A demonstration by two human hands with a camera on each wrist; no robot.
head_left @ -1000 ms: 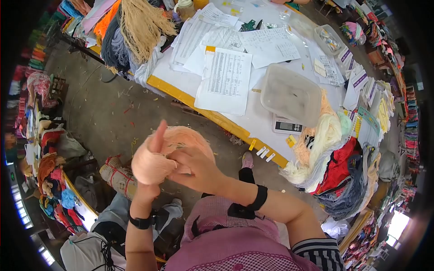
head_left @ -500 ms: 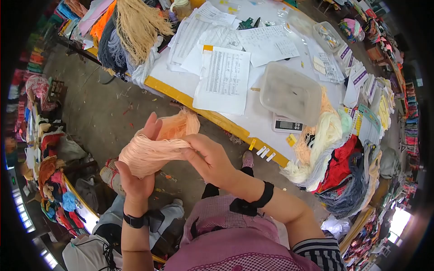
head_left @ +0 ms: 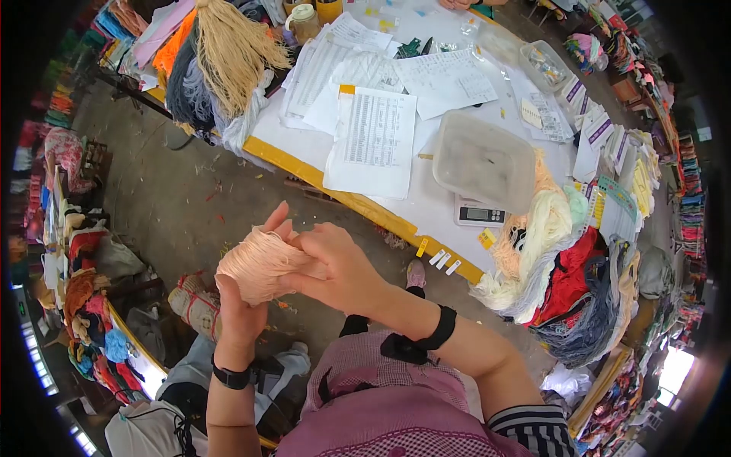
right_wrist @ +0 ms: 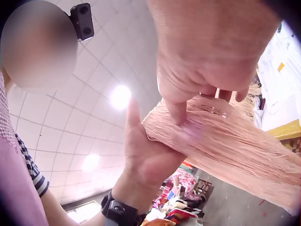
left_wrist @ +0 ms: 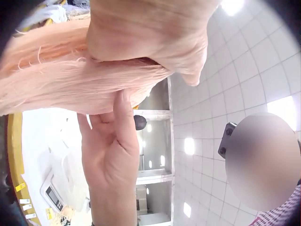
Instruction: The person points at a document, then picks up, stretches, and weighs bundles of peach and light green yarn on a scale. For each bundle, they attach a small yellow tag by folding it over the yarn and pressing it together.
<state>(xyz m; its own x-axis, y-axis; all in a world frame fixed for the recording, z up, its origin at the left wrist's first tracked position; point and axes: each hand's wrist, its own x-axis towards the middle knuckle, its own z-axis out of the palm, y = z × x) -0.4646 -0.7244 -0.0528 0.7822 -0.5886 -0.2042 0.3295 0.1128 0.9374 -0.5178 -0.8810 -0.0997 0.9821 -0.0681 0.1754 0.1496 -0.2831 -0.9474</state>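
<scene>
A skein of peach yarn [head_left: 259,266] is looped round my left hand [head_left: 242,308], whose thumb and fingertips stick out straight past the strands. My right hand [head_left: 339,263] pinches the skein's right side between thumb and fingers. In the left wrist view the yarn [left_wrist: 56,84] stretches across under my left hand [left_wrist: 150,33], with my right thumb pressed on its lower edge. Seen from the right wrist, the strands [right_wrist: 235,146] spread flat below my right hand [right_wrist: 211,52], and the left palm [right_wrist: 150,160] lies against them from behind.
Ahead stands a white table with a yellow edge [head_left: 304,174], holding printed sheets [head_left: 373,137], a plastic tub [head_left: 483,161] on a digital scale [head_left: 480,213], and yarn bundles [head_left: 563,282]. Beige yarn [head_left: 236,46] hangs at its left end. A tied bundle [head_left: 194,305] is on the floor.
The right hand drew the strands out rightward from the left hand, then came back close to it. The loop, wide open earlier, is now gathered more compactly round the left hand.
</scene>
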